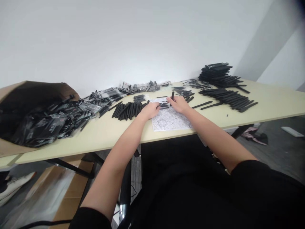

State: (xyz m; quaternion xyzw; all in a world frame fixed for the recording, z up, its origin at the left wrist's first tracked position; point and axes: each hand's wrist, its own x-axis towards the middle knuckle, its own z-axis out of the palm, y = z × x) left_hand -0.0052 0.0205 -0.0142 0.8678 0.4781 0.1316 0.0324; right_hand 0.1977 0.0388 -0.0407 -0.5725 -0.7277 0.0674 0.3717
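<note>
My right hand pinches a short black pen barrel, which stands roughly upright over a printed white sheet. To its left, my left hand rests with curled fingers at the sheet's upper left corner. Whatever those fingers hold, if anything, is too small to tell. Several slim black pieces lie on the sheet between both hands. Beside my left hand is a row of thick black pen barrels. Two long black pens lie just right of my right hand.
A cardboard box on its side spills printed plastic packets at the left. More packets line the wall. Black pens are spread at the right, before a tall stack. The table's front edge is close to my body.
</note>
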